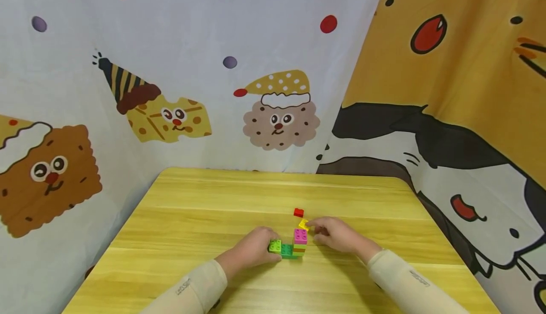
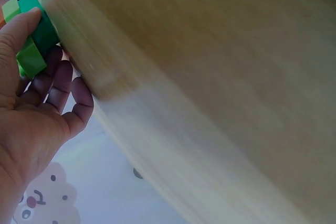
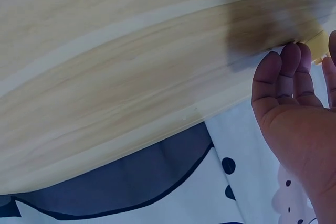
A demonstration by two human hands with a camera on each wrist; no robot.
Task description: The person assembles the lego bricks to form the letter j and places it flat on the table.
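In the head view my left hand (image 1: 254, 246) grips the left end of a small toy-brick build. That end has a light green brick (image 1: 275, 246) beside a dark green brick (image 1: 287, 250). A short stack with a pink brick (image 1: 300, 236) on top stands at the build's right end. The left wrist view shows my thumb pressing the dark green brick (image 2: 39, 22), fingers underneath. My right hand (image 1: 337, 235) reaches its index fingertip to a yellow brick (image 1: 303, 224) behind the stack. Its thumb sits apart from that brick. The yellow brick (image 3: 316, 45) is partly hidden in the right wrist view.
A red brick (image 1: 298, 212) lies on the wooden table (image 1: 204, 209) just beyond the yellow one. Behind the table's far edge hangs a curtain (image 1: 179, 43) printed with cartoon figures, which continues along the right side.
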